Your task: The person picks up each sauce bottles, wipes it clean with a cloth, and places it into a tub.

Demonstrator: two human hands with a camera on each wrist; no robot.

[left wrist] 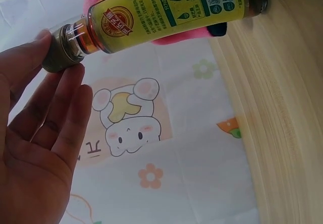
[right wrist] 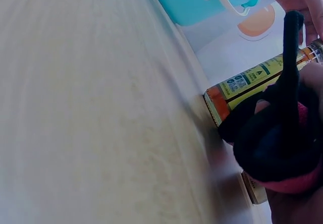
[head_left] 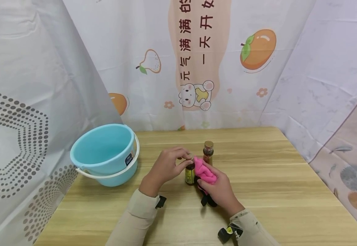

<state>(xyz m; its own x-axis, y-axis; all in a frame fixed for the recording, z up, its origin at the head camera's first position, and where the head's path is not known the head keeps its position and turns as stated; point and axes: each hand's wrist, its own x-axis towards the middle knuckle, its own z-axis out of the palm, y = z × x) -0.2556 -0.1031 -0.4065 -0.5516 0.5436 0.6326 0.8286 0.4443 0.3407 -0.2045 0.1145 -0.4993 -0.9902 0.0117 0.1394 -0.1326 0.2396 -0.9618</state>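
A small glass bottle point(head_left: 189, 176) with a yellow-green label and a gold-brown cap stands upright at the middle of the table. My left hand point(head_left: 165, 167) pinches its cap point(left wrist: 60, 50) between thumb and fingers. Bunched in my right hand point(head_left: 222, 192) is a pink cloth point(head_left: 206, 173) with black trim and a black strap point(right wrist: 291, 57), held against the bottle's right side. The cloth hides part of the label. Whether the bottle's base touches the wood, I cannot tell. Just behind the cloth stands a second dark bottle point(head_left: 208, 154) with a gold-brown cap, partly covered.
A light blue bucket point(head_left: 117, 171) with a white handle point(head_left: 137, 150) stands at the table's left. The wooden table point(head_left: 273, 181) reaches back to a printed white curtain point(head_left: 153, 30). More patterned cloth hangs at both sides.
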